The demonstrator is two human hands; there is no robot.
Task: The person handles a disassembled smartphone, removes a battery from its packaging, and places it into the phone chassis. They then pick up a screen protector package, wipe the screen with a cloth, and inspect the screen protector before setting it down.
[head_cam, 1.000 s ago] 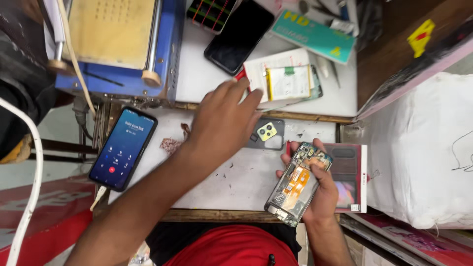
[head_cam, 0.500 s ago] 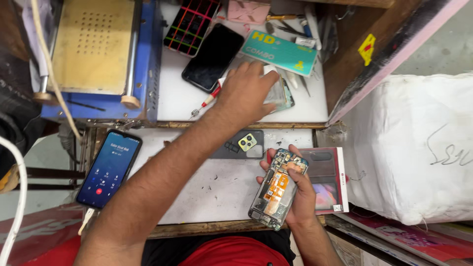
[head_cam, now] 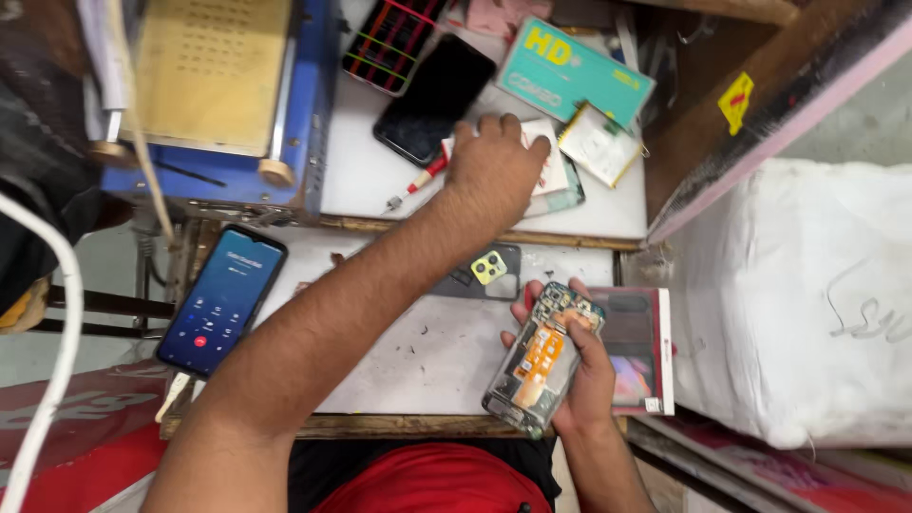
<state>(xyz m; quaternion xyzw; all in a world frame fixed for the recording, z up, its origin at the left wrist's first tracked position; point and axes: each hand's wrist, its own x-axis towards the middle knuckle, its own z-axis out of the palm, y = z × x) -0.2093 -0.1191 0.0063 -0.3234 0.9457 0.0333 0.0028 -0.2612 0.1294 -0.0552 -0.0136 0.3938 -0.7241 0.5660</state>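
Head view: the right hand (head_cam: 581, 380) is gripping an opened phone chassis (head_cam: 540, 359) near the front edge of the counter (head_cam: 418, 361) — long axis running away from the body, tilted slightly right. The left hand (head_cam: 494, 171) is reaching across to the rear, fingers curled down onto a small white packet (head_cam: 551, 169); whether it is grasping cannot be told. The packet is lying straight beyond the chassis — nearer the left hand.
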